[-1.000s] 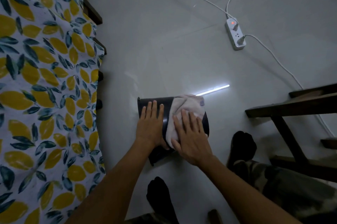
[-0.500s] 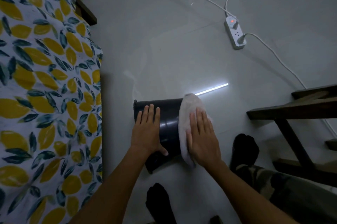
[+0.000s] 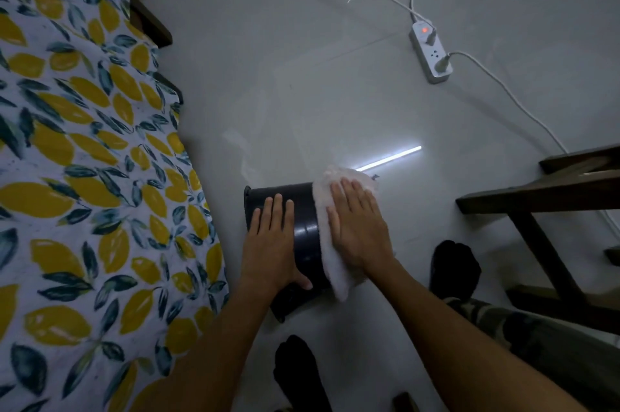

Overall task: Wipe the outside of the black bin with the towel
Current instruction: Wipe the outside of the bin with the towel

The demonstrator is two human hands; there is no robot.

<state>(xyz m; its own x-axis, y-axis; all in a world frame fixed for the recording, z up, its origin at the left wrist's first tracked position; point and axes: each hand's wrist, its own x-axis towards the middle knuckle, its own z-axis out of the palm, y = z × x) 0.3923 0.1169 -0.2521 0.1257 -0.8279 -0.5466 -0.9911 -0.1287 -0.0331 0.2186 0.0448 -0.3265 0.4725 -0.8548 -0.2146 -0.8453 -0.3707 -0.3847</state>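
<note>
The black bin (image 3: 303,227) lies on its side on the grey floor, its rim toward the left. A pale towel (image 3: 330,264) is draped over the bin's right end, toward its base. My right hand (image 3: 359,227) presses flat on the towel with fingers spread. My left hand (image 3: 273,244) rests flat on the bin's left half near the rim, thumb hooked around the near side, steadying it. The bin's far right end is hidden under the towel.
A bed with a yellow-leaf sheet (image 3: 84,176) fills the left side. A white power strip (image 3: 431,54) with cables lies at the upper right. A dark wooden frame (image 3: 543,197) stands to the right. My black-socked feet (image 3: 454,267) flank the bin.
My right hand has slid the towel rightward along the bin toward its base, uncovering more black surface in the middle. My left hand stays on the bin.
</note>
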